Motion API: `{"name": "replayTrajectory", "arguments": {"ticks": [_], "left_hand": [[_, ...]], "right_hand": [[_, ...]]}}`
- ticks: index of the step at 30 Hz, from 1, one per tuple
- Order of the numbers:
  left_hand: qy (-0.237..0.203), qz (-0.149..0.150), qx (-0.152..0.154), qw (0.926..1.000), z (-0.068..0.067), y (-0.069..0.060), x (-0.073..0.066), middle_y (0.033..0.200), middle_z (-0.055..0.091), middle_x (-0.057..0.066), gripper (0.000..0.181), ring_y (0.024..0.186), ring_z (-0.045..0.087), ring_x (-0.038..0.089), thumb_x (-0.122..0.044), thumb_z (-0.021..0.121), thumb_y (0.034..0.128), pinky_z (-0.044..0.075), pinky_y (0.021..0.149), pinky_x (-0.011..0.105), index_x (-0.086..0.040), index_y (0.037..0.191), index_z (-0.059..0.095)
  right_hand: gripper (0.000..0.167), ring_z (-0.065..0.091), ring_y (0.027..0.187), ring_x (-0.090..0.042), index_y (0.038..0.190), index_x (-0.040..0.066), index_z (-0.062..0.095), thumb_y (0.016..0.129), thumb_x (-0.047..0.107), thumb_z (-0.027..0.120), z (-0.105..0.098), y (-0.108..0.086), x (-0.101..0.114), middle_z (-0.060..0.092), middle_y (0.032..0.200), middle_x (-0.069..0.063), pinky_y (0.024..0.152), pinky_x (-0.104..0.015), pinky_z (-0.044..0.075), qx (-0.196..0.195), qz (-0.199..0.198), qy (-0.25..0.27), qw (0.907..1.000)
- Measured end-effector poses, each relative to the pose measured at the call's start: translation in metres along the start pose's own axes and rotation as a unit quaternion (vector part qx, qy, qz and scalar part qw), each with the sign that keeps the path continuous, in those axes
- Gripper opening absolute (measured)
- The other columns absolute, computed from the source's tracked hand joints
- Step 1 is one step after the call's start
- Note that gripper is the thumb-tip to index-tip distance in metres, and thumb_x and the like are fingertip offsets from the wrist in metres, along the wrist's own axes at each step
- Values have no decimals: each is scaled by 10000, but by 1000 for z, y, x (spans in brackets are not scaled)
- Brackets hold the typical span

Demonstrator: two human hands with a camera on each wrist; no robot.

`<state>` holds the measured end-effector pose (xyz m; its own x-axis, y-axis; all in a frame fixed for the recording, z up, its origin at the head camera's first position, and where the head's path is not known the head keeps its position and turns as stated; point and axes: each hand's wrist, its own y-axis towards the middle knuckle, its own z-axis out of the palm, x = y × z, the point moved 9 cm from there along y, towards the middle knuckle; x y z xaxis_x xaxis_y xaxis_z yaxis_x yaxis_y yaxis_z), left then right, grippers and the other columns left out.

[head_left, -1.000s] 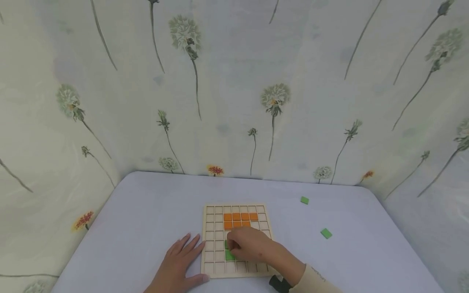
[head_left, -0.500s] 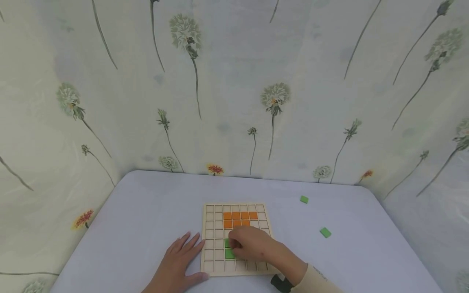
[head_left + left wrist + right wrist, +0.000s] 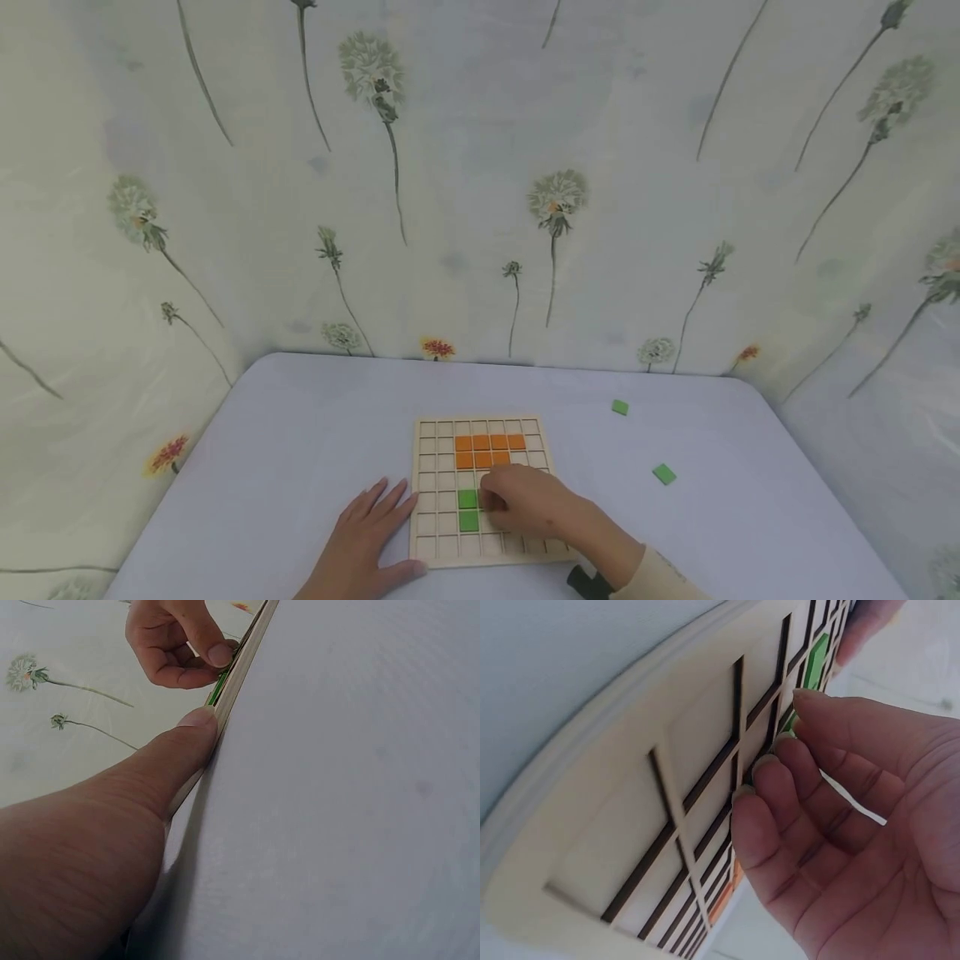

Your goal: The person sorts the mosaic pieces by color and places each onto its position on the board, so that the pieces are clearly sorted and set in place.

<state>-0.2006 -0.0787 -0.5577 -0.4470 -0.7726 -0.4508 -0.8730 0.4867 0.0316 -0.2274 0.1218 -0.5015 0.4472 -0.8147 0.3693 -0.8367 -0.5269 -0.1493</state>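
A square wooden grid board (image 3: pixel 426 547) lies on the table with orange tiles (image 3: pixel 481 442) set in two rows of cells. Lower on it sit two green tiles (image 3: pixel 468 510), one above the other. My left hand (image 3: pixel 365 533) rests flat at the board's left edge, fingers spread; its thumb (image 3: pixel 196 718) touches the rim. Just right of those tiles, my right hand (image 3: pixel 528 502) is low over the grid with curled fingers. Between its thumb and index finger a bit of green tile (image 3: pixel 791 724) shows, apparently pinched. The fingers hide most of it.
Two loose green tiles lie on the table right of the board, one farther back (image 3: pixel 620 407) and one nearer (image 3: pixel 664 474). A dark object (image 3: pixel 588 582) shows beneath the right wrist. A flowered curtain (image 3: pixel 450 167) stands behind the table.
My right hand has shifted slightly right on the board, uncovering the two green tiles it partly hid. The left hand has stayed in place.
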Motion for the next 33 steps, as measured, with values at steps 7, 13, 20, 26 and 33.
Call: {"name": "replayTrajectory", "arguments": {"ticks": [7,13,20,26,33], "left_hand": [[94,5,-67,9999,-1,-1,-1,1667,391,-5,1010,1572,229,324,-855,574,824,199,1251,574,-194,1583,486],[96,-22,-57,9999,-2,-1,-2,1667,390,-8,1007,1575,223,321,-845,595,820,196,1254,573,-201,1586,483],[164,5,-66,9998,-1,-1,-2,1672,381,-22,1021,1576,219,314,-873,556,815,203,1251,577,-213,1591,476],[170,0,-86,9998,-2,-1,-3,1670,385,-24,1010,1575,224,311,-865,563,822,208,1250,574,-216,1591,475],[194,0,-69,9998,-3,-2,-4,1670,385,-25,1013,1576,221,307,-867,562,821,208,1251,573,-219,1594,471]], "right_hand": [[166,512,696,-34,862,250,681,904,128,786,-5,-8,-6,556,751,179,638,-222,486,0,69,149,9999],[158,516,703,-35,871,254,684,914,139,783,-4,-13,-12,557,753,183,644,-223,489,7,151,175,9997],[154,521,708,-35,885,256,686,909,140,786,-4,-18,-18,558,760,179,655,-229,495,17,193,254,9995],[146,530,718,-30,897,251,689,909,140,784,-5,-20,-20,566,774,181,670,-234,508,14,223,376,9990],[147,529,706,-38,875,245,682,901,149,791,-9,-23,-21,565,763,175,658,-240,507,-46,288,374,9989]]}}
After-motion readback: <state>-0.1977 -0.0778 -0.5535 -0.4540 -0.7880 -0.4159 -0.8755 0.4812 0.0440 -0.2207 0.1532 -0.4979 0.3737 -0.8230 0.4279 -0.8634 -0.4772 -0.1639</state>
